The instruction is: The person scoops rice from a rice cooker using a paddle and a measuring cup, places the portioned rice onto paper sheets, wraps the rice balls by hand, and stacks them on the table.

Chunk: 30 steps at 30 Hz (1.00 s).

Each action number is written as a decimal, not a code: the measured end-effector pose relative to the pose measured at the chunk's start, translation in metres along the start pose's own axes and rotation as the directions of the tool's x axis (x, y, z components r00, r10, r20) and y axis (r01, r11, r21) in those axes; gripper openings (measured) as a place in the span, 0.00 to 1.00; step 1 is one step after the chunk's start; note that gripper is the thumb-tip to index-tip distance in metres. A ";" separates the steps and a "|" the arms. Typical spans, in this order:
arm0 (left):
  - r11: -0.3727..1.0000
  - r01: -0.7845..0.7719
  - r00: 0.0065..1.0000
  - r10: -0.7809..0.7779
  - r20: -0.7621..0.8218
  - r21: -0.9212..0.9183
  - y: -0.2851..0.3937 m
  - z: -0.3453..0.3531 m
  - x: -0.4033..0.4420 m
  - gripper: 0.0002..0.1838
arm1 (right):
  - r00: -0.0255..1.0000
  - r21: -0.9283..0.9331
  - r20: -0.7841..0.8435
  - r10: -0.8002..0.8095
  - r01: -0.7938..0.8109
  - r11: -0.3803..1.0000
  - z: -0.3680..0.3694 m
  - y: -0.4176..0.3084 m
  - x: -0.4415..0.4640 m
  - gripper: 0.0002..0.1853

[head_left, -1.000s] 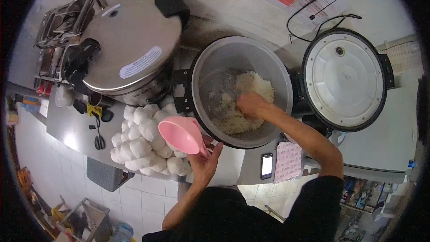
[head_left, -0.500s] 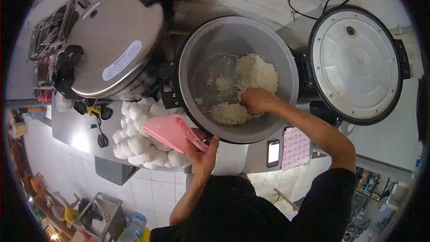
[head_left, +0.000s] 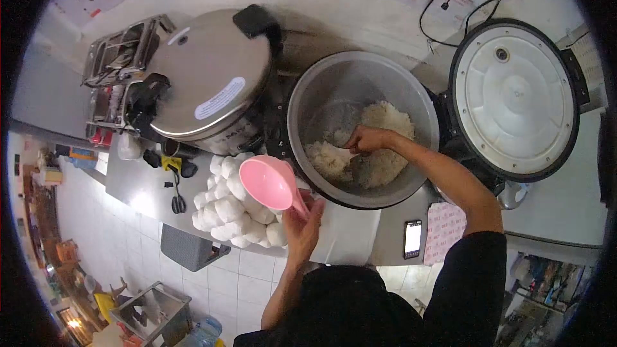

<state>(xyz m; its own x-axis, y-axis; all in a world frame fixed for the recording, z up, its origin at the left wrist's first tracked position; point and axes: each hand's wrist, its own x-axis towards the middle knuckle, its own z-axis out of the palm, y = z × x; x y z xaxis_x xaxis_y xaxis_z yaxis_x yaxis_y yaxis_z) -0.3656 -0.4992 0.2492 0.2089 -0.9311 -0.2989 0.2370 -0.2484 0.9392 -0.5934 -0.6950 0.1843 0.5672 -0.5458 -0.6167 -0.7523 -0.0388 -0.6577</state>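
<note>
My left hand (head_left: pixel 302 228) is closed around the handle of a pink plastic scoop (head_left: pixel 267 182), its hollow bowl tilted toward me. The scoop is above a pile of white wrapped bundles (head_left: pixel 231 209) on the counter. My right hand (head_left: pixel 369 140) is inside the open rice cooker (head_left: pixel 321 77), fingers closed on what looks like a white rice paddle, mostly hidden by the hand and rice. Cooked rice (head_left: pixel 389 119) lies in clumps on the pot's bottom, around and under that hand.
A second, lidded cooker (head_left: pixel 209 71) stands on the left, beside a metal rack (head_left: pixel 125 51). The open cooker's round lid (head_left: pixel 514 99) is swung out right. Scissors (head_left: pixel 178 202), a phone (head_left: pixel 412 239) and pink printed paper (head_left: pixel 445 231) lie on the counter (head_left: pixel 347 231).
The pink scoop has turned so its bowl now faces me. My right hand has shifted within the pot, and the rice is pushed about. The whole view has also shifted.
</note>
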 end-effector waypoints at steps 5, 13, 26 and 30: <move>0.990 0.118 0.971 -0.099 0.217 -0.078 0.037 -0.039 -0.020 0.15 | 0.979 0.338 -0.206 -0.007 0.078 0.938 -0.032 -0.007 -0.058 0.12; 0.899 0.438 0.796 -0.377 0.473 -0.021 0.043 0.037 -0.013 0.15 | 0.779 0.436 -0.626 0.035 0.313 0.844 -0.029 -0.079 -0.185 0.18; 0.983 0.089 0.911 -0.146 0.385 0.162 -0.010 0.110 -0.003 0.09 | 0.488 -0.478 -0.805 -0.338 -0.196 0.856 0.088 -0.075 -0.192 0.30; 0.983 0.048 0.926 -0.111 0.360 0.178 -0.014 0.104 -0.002 0.08 | 0.604 -0.463 -0.752 -0.264 -0.199 0.863 0.088 -0.057 -0.189 0.29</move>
<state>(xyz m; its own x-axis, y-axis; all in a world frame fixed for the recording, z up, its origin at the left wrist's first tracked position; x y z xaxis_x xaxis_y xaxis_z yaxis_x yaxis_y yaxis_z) -0.4684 -0.5219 0.2538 -0.1748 -0.9311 -0.3202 0.0738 -0.3367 0.9387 -0.6287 -0.5155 0.3000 0.2894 -0.9488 0.1266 -0.9179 -0.3126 -0.2444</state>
